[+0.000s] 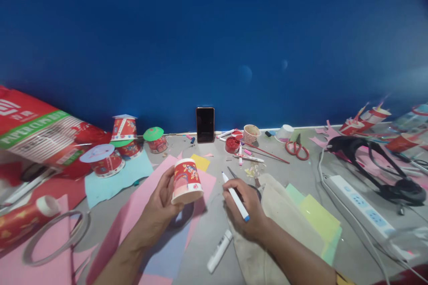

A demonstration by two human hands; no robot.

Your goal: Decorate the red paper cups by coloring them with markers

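My left hand (163,198) grips a red patterned paper cup (187,179), tilted with its white rim towards me, above pink paper (132,211). To the right, my right hand (245,205) holds a white marker (236,200) with a blue end, its tip pointing up and away. A white marker (220,251) with dark print lies on the grey table below the right hand. Dark-handled scissors (257,189) are partly hidden behind that hand, beside a beige cloth (284,222). Blue-violet paper (170,249) lies under my left wrist.
A phone (205,124) stands against the blue wall. At left are cups with paper tops (125,129), a roll of tape (55,236) and a paper cup bag (50,127). Red scissors (297,148), a power strip (361,207) and a black strap headset (374,164) lie at right.
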